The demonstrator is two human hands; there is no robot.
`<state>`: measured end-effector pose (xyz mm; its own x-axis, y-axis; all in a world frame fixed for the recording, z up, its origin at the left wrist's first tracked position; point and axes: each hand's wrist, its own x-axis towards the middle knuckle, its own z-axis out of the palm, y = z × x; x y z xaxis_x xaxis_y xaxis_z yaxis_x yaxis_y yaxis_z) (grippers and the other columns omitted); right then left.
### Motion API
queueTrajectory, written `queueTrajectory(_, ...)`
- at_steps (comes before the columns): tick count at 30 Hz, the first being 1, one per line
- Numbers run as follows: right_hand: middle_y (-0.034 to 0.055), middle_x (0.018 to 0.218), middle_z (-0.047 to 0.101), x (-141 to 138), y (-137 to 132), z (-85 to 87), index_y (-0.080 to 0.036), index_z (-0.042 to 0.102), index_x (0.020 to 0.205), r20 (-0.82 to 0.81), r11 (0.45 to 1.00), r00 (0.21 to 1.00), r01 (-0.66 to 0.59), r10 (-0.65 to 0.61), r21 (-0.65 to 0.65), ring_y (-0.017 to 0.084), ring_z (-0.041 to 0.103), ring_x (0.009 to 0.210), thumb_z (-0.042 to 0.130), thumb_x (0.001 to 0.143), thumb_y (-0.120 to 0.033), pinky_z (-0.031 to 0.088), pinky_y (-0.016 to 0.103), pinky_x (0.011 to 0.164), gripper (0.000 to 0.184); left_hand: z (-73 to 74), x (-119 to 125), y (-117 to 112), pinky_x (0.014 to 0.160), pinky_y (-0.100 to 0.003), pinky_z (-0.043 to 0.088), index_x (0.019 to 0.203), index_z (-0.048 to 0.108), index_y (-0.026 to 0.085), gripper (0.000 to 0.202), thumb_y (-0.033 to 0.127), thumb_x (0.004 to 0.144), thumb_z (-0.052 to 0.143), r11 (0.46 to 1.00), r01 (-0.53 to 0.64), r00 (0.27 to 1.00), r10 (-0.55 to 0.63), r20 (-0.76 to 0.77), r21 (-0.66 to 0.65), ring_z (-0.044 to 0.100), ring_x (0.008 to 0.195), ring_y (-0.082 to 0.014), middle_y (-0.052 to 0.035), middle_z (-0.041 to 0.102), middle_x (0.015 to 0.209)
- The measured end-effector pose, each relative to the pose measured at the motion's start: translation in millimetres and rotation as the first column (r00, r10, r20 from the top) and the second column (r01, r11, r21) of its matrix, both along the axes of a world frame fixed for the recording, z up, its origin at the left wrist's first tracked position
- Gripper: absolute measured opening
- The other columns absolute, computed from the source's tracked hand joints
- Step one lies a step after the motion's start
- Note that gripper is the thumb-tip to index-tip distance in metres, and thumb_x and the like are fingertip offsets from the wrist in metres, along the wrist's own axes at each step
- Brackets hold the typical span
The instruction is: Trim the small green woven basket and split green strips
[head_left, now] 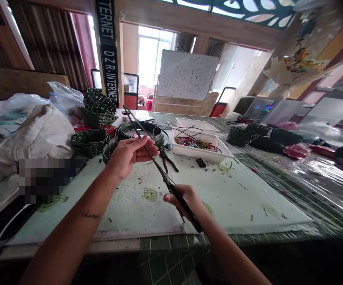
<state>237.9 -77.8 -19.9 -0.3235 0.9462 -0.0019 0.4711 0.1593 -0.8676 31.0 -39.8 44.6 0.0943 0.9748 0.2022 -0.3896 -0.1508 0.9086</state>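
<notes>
Above the table, my left hand [129, 154] pinches a thin dark green strip [152, 156] between thumb and fingers. The strip is folded into two lengths that meet at a point beyond the hand, and it slants down to the right. My right hand [186, 198] is closed around long black-handled scissors [188, 210]. The strip's lower end meets the scissors' front end; whether the blades are on it I cannot tell. Behind my left hand lie a coil of dark strip [124, 130] and a pair of pliers [169, 161].
Dark green woven baskets [91, 141] stand at the left, beside a pale cloth bag [37, 134]. A white tray [201, 155] holds colourful small pieces. Near it lies a small black block [200, 162]. Scraps litter the pale table cover [230, 198]. More woven baskets [239, 136] are at the right.
</notes>
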Motion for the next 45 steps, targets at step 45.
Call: queueTrajectory(45,-0.0057,0.047,0.030,-9,48,-21.3,-0.020,0.036,0.056,-0.170,0.996,0.982,-0.090,0.086,-0.020,0.008,0.031,0.043,0.056,0.069,-0.073,0.019,0.023,0.042,0.059,-2.2,36,26,0.071,-0.031,0.054,0.080,0.069,0.011,0.023,0.034,0.079,0.067,0.981,-0.173,0.984,0.176,0.031,-0.090,0.069,0.073,-0.0194,-0.0093,0.072,0.074)
